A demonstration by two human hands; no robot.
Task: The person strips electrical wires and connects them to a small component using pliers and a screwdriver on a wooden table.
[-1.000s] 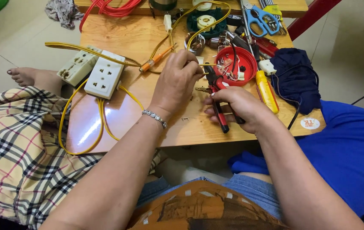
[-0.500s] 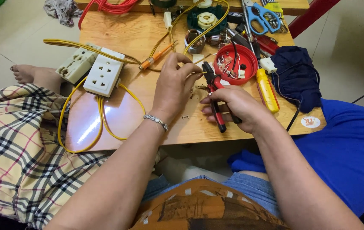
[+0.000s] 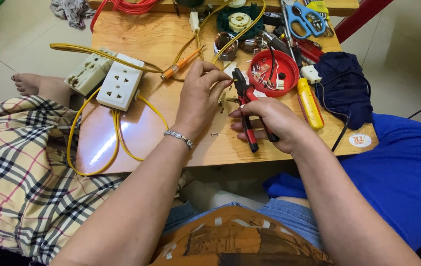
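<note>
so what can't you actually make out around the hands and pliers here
- Head view: what the left hand pinches; its fingertips hide it.
- Red-and-black-handled pliers: the right hand covers the grips.
- Small parts in the round red plastic lid: too small.
- Blue-handled scissors: cut by top edge.

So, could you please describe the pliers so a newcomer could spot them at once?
Start at the wooden table, then find the round red lid of small parts. Just left of it, the right hand grips the pliers: the only tool with red-and-black handles and dark jaws.
</note>
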